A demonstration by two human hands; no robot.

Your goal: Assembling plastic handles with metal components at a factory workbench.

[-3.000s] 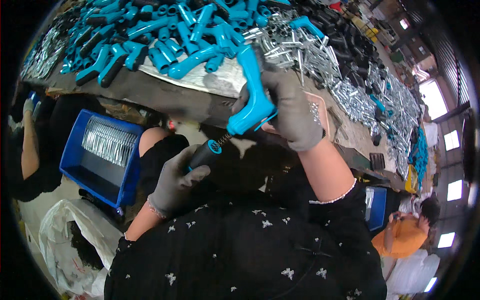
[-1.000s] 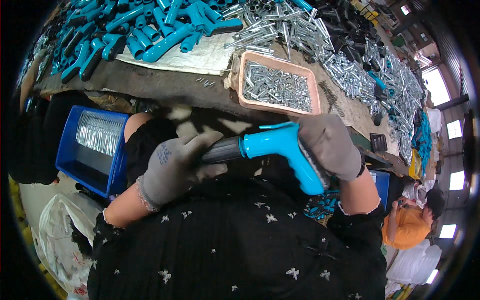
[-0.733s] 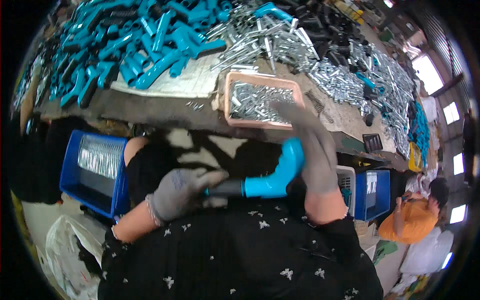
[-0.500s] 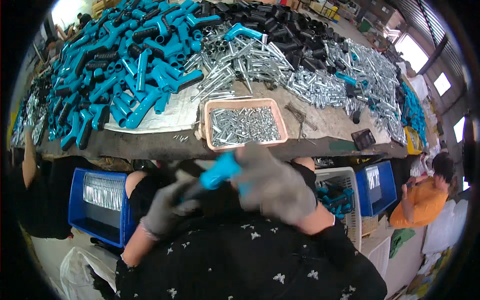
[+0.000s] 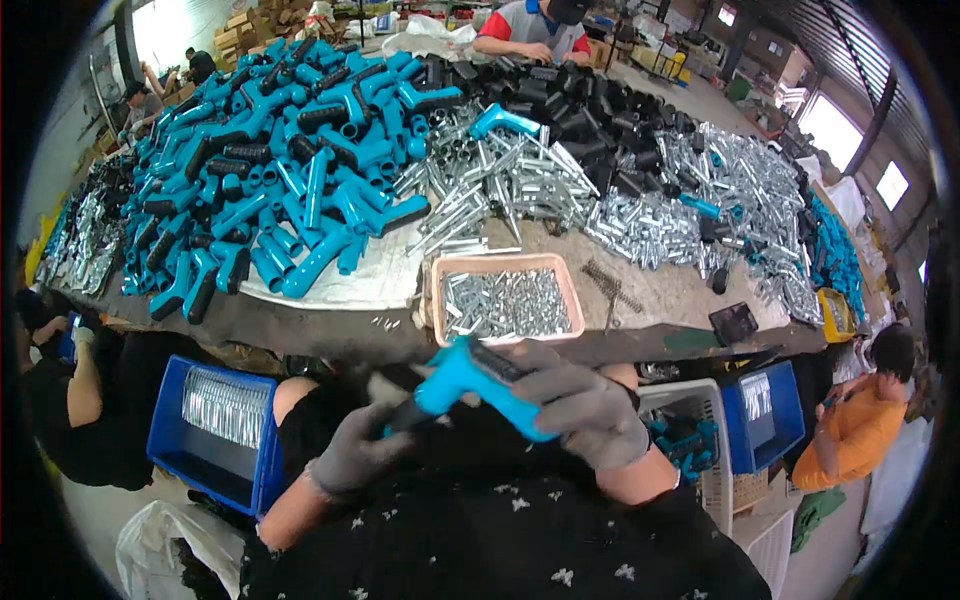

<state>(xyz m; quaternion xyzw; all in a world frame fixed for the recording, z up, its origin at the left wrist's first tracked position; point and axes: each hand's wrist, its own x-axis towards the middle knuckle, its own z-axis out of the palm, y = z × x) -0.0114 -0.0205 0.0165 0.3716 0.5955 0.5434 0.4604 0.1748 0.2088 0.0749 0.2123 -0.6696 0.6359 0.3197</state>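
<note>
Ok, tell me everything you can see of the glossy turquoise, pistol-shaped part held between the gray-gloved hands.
The glossy turquoise, pistol-shaped part looks like hard plastic. A black strip lines the upper side of its grip, which slopes down to the right. A dark piece sits at its left end, in the gray-gloved left hand; the gray-gloved right hand holds the grip. It is held in the air before the wearer's black top; blur hides finer detail.
</note>
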